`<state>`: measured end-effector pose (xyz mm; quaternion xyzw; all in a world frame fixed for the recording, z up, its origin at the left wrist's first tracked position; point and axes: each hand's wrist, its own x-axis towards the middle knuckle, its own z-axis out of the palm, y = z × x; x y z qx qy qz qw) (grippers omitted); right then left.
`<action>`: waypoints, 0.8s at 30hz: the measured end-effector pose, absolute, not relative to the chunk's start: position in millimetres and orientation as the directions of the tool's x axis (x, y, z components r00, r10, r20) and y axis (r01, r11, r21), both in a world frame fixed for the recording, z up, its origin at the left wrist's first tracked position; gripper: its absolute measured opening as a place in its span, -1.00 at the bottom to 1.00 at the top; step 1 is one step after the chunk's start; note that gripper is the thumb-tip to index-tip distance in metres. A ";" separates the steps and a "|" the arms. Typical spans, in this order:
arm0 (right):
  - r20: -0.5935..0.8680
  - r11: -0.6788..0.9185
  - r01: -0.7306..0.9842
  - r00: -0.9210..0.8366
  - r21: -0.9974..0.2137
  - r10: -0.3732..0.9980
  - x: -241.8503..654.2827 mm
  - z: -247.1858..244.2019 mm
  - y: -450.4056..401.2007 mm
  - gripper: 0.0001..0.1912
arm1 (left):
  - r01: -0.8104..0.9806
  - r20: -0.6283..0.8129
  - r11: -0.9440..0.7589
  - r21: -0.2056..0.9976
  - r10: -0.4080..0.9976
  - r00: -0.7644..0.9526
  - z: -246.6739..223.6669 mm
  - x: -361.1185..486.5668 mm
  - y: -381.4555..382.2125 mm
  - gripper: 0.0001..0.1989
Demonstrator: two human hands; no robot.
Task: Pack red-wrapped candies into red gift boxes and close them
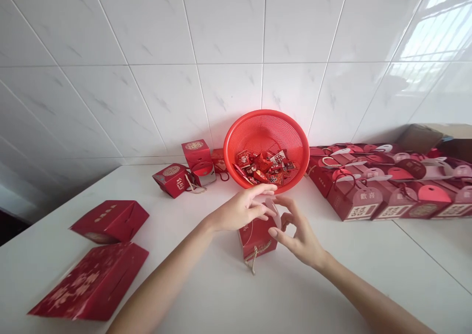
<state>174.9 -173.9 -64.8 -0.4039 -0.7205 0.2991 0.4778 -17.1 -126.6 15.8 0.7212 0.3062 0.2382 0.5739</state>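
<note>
Small red box [254, 236] on the near side of the red basket [289, 135], between your hands.
Your left hand [239, 210] reaches over its top, fingers loosely spread; your right hand [304, 236] curves open at its right side, nearer the raised flap [276, 219]. Firm contact is unclear.

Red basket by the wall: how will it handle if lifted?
The basket is probably stiff: its round rim holds its shape. Likely fairly light for its size, with thin mesh walls and small packets only low inside. Those lie loose, so they may slide if it tips.
</note>
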 end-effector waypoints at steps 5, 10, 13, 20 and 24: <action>0.458 0.468 0.317 -0.112 -0.825 0.882 171.9 -69.7 -171.3 -0.67 | 0.306 0.050 -0.382 0.872 0.691 0.721 15.9 -18.3 -129.7 -0.41; 0.512 0.484 0.448 -0.067 -0.751 0.856 174.7 -75.4 -167.1 -0.68 | 0.600 -0.002 -0.552 0.579 0.735 0.678 33.9 -37.4 -130.8 -0.68; 0.514 0.508 0.501 -0.140 -0.701 0.847 175.5 -73.7 -168.6 -0.72 | 0.715 -0.112 -0.553 0.427 0.753 0.649 45.2 -48.9 -130.6 -0.88; 0.409 0.455 0.483 -0.204 -0.748 0.889 174.2 -65.1 -171.5 -0.64 | 0.856 -0.193 -0.426 0.293 0.850 0.490 42.9 -52.3 -130.7 -0.91; 0.324 0.406 0.358 -0.268 -0.841 0.907 179.5 -61.0 -167.5 -0.65 | 0.885 -0.209 -0.388 0.257 0.872 0.443 39.8 -51.7 -129.2 -0.79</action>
